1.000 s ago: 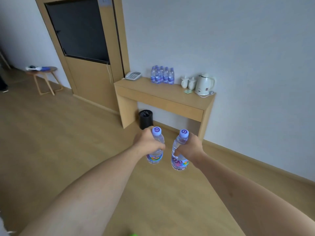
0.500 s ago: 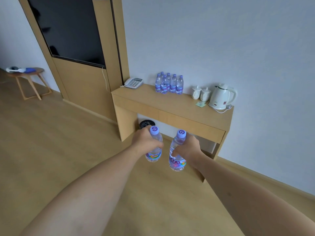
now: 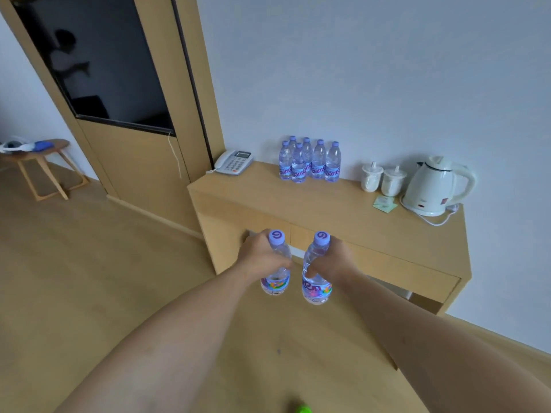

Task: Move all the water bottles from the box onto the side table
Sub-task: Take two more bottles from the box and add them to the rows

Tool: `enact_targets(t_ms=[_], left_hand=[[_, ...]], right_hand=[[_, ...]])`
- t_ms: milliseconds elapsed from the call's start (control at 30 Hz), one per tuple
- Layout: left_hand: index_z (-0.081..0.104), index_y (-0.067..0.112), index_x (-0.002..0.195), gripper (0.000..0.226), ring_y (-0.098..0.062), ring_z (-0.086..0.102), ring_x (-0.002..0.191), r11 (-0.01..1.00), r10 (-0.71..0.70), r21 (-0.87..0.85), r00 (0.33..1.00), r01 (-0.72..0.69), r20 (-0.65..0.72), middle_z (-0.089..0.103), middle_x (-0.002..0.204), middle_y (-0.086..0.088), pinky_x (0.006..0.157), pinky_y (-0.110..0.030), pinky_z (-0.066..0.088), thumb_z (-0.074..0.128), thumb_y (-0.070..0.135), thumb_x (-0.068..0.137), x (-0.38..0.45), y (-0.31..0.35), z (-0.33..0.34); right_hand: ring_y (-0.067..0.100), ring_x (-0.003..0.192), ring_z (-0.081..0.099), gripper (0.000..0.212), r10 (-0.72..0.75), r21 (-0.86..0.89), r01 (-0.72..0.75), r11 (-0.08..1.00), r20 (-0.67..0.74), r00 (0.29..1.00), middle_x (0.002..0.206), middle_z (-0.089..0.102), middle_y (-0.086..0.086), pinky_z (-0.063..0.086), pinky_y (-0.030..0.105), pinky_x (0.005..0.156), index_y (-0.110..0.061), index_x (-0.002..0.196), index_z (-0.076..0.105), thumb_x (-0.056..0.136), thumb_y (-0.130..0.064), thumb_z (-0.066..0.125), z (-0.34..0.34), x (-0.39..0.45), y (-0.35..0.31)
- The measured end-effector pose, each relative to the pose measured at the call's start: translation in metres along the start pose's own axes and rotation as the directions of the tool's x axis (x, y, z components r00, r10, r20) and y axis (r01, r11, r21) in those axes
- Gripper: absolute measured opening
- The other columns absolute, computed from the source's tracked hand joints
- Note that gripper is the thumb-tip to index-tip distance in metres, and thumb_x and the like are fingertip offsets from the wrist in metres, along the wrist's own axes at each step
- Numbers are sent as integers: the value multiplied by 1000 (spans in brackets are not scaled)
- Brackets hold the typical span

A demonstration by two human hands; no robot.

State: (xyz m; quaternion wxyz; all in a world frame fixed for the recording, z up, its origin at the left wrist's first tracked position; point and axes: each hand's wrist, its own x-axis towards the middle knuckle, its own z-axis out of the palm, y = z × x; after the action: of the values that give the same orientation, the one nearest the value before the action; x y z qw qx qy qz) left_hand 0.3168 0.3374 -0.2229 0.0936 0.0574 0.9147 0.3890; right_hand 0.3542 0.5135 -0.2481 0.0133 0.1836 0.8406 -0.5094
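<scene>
Six clear plastic bottles with purple caps [image 3: 308, 162] already stand on the light wooden side table [image 3: 343, 216], beyond the fingers. Left hand [image 3: 261, 257] and right hand [image 3: 334, 262] each grip one more bottle, not yet set down; box unseen.

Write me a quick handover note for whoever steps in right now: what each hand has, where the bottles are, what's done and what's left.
Left hand: grips one upright water bottle by its upper body.
Right hand: grips a second bottle the same way.
Both are held in the air in front of the side table, not yet over its top.
Done: a cluster of six bottles stands at the back of the table, between the phone and the two cups.
Left: set these two down, probably on the bare top in front of the cluster. The box is out of view, so what remains in it cannot be told.
</scene>
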Motion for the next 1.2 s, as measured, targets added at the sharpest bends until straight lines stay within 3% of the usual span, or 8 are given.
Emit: enact_targets(t_ms=[200,400,633,900,1033,1200], left_hand=[[57,27,82,50,-17,64,85,999,10,33,1000,-10,-1,67,89,9,76,-31,54,88,41,46,138,37,-7],[53,30,79,49,-12,61,78,999,36,-11,999,-36,30,64,85,11,62,-26,45,89,42,48,243,49,-4],[57,31,86,56,-9,63,83,996,85,9,985,-88,153,65,89,15,71,-28,52,89,46,44,364,49,15],[62,31,93,58,-7,64,87,979,188,11,928,-202,322,68,92,16,69,-24,49,90,48,45,489,68,13],[64,30,90,54,-7,67,89,971,223,0,902,-241,370,71,92,16,83,-31,56,88,47,44,543,77,13],[68,29,80,49,-3,68,79,973,215,-24,876,-228,432,72,80,18,82,-35,59,89,48,39,581,76,33]], right_hand=[[24,86,61,50,6,-6,-6,1000,-18,1000,97,64,6,44,25,58,-12,99,60,55,-4,81,-16,134,-32],[23,85,56,58,40,-13,-41,999,-79,996,90,58,1,42,25,58,-15,101,58,51,-4,86,-23,227,-53],[27,93,60,64,114,6,-114,993,-152,982,101,63,9,46,28,66,-12,107,61,48,-4,86,-20,325,-55],[23,85,63,55,226,55,-220,974,-312,923,88,65,0,51,30,66,-18,90,60,43,-4,83,-26,418,-74],[20,87,64,59,251,77,-240,968,-382,889,90,66,-4,57,37,76,-24,92,59,41,-9,86,-25,456,-81],[17,80,63,60,268,8,-288,957,-394,879,80,63,-14,51,29,66,-28,90,59,41,-13,89,-31,485,-79]])
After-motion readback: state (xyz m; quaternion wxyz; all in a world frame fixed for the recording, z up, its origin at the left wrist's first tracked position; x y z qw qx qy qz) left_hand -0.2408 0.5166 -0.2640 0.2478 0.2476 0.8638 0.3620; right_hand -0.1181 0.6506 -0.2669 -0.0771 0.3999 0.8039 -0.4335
